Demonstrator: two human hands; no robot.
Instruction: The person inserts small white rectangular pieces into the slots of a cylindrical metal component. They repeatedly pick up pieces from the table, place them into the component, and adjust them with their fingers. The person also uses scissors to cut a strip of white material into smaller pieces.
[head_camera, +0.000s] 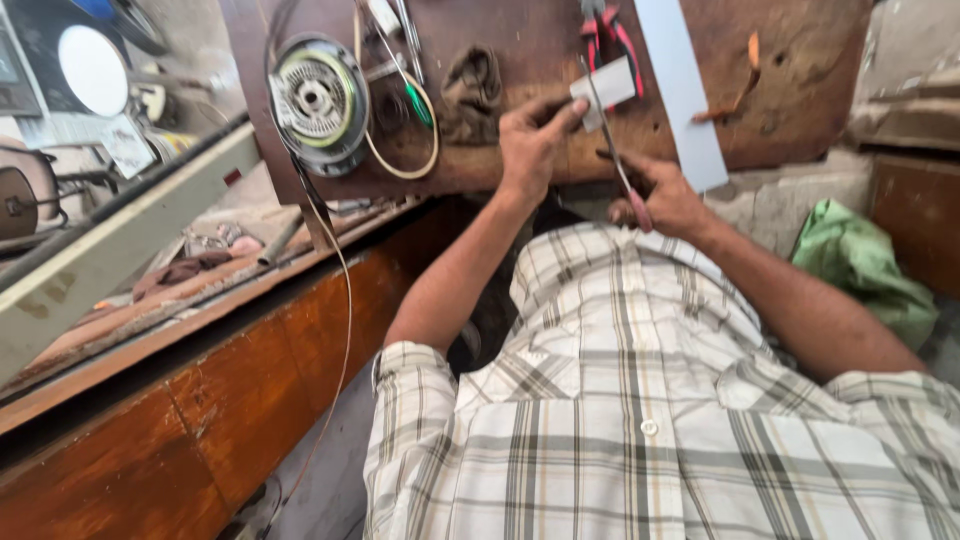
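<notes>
My left hand (532, 145) pinches a small pale rectangular piece of sheet (606, 88) over the brown wooden board (520, 60). My right hand (665, 198) grips scissors with pink handles (622, 170), whose blades reach up to the edge of the small piece. A long pale blue-white strip (685, 90) lies on the board just right of the piece. My plaid shirt fills the lower part of the view.
On the board lie a round wound coil unit (318, 100), a green-handled screwdriver (415, 100), a crumpled brown rag (470, 90), red-handled pliers (610, 30) and an orange tool (735, 95). A wooden bench (200, 400) runs at left; a green cloth (860, 260) sits at right.
</notes>
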